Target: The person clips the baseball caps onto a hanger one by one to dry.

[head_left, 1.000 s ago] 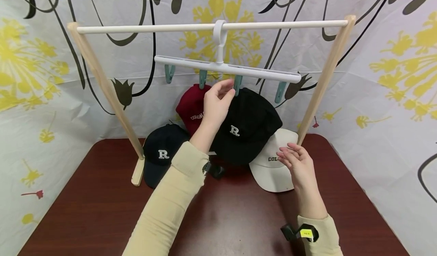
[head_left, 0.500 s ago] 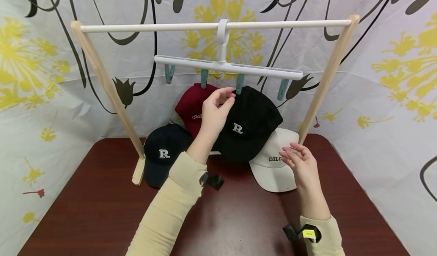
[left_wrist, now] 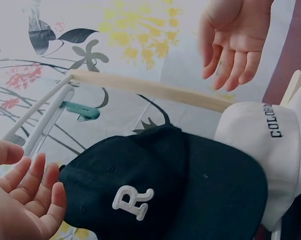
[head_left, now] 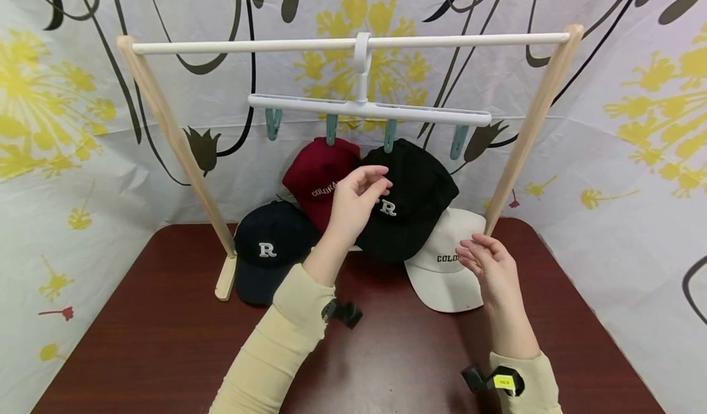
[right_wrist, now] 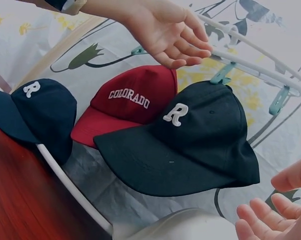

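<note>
A black cap [head_left: 414, 224] with a white R hangs from a teal clip [head_left: 390, 135] on the white hanger [head_left: 425, 113]. To its left, a red COLORADO cap [head_left: 317, 175] hangs from another teal clip [head_left: 331, 129]. My left hand [head_left: 355, 202] hovers in front of the two hanging caps, fingers loosely bent and holding nothing. Lower right, my right hand [head_left: 494, 267] is held with relaxed fingers in front of the white cap [head_left: 447, 279], likewise holding nothing. In the right wrist view, the teal clip [right_wrist: 223, 74] pinches the black cap's back edge.
A navy cap [head_left: 267, 279] with a white R sits on the dark red table [head_left: 154, 340] by the left wooden post [head_left: 177, 144]. The hanger hooks over the rack's white rod [head_left: 232, 46]. Outer clips hang at the hanger's left [head_left: 273, 124] and right [head_left: 458, 142] ends.
My left hand has come down from beside the black cap's clip to in front of the cap. Both hanging caps stay on their clips. My right hand has barely moved.
</note>
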Demonstrator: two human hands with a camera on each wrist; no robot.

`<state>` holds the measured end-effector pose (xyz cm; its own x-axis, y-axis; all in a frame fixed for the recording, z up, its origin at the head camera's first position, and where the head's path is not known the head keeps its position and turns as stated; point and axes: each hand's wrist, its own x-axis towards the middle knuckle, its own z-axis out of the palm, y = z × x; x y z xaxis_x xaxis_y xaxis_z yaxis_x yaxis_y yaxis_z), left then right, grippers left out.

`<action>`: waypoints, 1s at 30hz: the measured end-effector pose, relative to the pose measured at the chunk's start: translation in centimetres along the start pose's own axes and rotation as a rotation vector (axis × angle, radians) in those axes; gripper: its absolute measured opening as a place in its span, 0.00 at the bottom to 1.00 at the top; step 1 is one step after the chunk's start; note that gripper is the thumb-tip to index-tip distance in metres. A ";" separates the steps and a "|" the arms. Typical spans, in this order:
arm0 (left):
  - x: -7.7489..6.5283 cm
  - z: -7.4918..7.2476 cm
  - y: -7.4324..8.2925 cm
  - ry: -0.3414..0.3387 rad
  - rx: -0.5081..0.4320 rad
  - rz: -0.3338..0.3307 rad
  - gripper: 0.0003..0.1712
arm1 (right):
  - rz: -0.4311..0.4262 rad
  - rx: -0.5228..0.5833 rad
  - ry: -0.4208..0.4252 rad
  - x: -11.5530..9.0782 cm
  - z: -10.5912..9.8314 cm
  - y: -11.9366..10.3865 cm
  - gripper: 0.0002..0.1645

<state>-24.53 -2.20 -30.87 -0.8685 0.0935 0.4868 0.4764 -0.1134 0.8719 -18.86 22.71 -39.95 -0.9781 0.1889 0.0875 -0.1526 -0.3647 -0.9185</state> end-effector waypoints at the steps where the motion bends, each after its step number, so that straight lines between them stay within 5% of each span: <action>1: -0.2 0.1 -0.1 -0.009 -0.006 0.000 0.13 | 0.003 -0.011 -0.001 -0.1 -0.1 0.0 0.10; 9: -1.9 1.1 -1.1 -0.078 0.021 -0.038 0.12 | -0.017 -0.076 -0.003 -0.3 -1.2 0.1 0.08; 15: -3.8 1.7 0.9 -0.123 0.089 -0.062 0.11 | -0.027 -0.091 0.007 -0.3 -2.0 0.2 0.07; 22: -4.6 2.3 -3.3 -0.129 0.122 -0.107 0.10 | -0.006 -0.211 -0.003 -0.4 -3.1 0.1 0.05; 30: -6.2 3.3 -5.2 -0.174 0.139 -0.232 0.10 | -0.009 -0.307 0.020 -0.2 -3.9 0.2 0.10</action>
<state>-21.19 1.03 -38.25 -0.9255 0.2700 0.2655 0.2929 0.0660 0.9539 -18.11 26.14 -41.65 -0.9735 0.2097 0.0915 -0.1085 -0.0709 -0.9916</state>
